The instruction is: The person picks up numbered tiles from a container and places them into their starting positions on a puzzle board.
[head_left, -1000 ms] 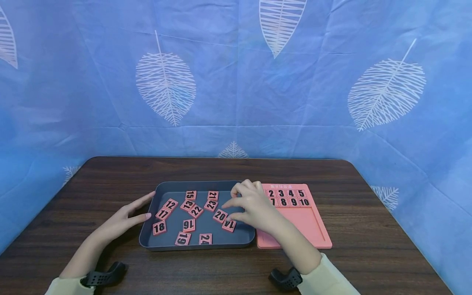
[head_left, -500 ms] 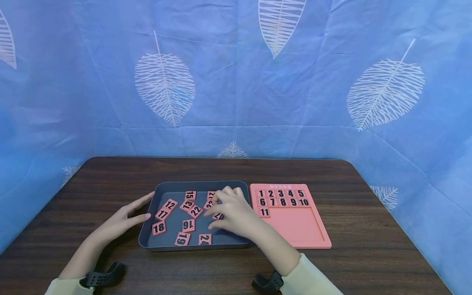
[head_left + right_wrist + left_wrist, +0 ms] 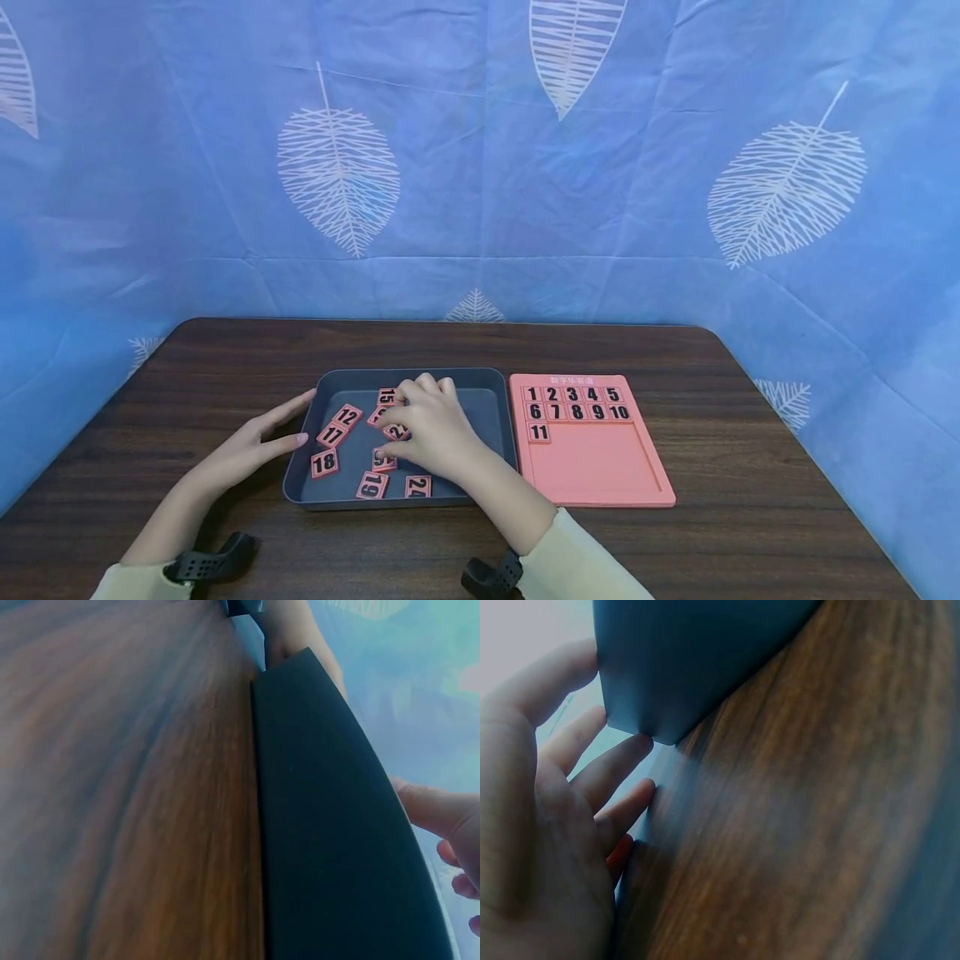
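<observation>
A dark grey tray holds loose pink number tiles, including the 12 tile, the 18 tile and the 24 tile. My left hand touches the tray's left side with fairly straight fingers; in the left wrist view fingertips meet the tray's outer wall. Over the tray's middle, my right hand reaches with thumb and fingers apart, close to the 22 tile and the 16 tile. It covers part of these tiles and hides others. I see nothing between its fingers.
Right of the tray lies a pink number board with tiles 1 to 11 set in order from its top left. Both lie on a dark wooden table. A blue leaf-patterned cloth hangs behind it.
My right hand has moved left across the tray, from its right side to the middle. The board's 11 tile, first covered by the hand, now shows. My left hand has stayed put.
</observation>
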{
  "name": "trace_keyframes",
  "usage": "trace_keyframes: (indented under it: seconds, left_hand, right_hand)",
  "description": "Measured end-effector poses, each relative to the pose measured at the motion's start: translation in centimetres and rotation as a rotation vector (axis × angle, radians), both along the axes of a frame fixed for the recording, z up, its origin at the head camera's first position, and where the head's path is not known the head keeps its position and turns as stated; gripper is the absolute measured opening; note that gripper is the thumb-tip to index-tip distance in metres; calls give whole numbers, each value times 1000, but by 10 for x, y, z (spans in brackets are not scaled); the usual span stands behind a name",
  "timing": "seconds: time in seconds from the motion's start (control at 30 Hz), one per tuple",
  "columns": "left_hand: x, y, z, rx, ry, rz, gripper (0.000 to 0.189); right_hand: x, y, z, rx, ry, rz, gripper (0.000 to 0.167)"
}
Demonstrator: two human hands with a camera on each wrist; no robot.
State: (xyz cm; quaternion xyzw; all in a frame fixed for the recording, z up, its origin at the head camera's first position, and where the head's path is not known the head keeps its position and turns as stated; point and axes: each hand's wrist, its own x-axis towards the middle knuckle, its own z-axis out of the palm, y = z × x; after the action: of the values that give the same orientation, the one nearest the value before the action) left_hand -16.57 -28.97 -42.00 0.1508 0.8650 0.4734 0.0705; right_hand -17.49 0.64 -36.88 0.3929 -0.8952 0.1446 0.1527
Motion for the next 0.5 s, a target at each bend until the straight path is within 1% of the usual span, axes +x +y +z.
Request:
trace_keyframes:
  seconds: [0.13, 0.3, 0.37, 0.5]
  left_hand:
    - [0, 1, 0, -4, 1, 2, 65]
    - [0, 1, -1, -6, 0, 1, 65]
    - [0, 1, 0, -4, -3, 0, 65]
    - [1, 1, 0, -11, -8, 4, 65]
  right_hand:
    - [-7, -14, 4, 29, -18, -68, 32]
    - [-20, -30, 10, 52, -96, -147, 34]
    - [-25, -36, 9, 54, -141, -171, 34]
    - [-35, -47, 2, 71, -221, -206, 32]
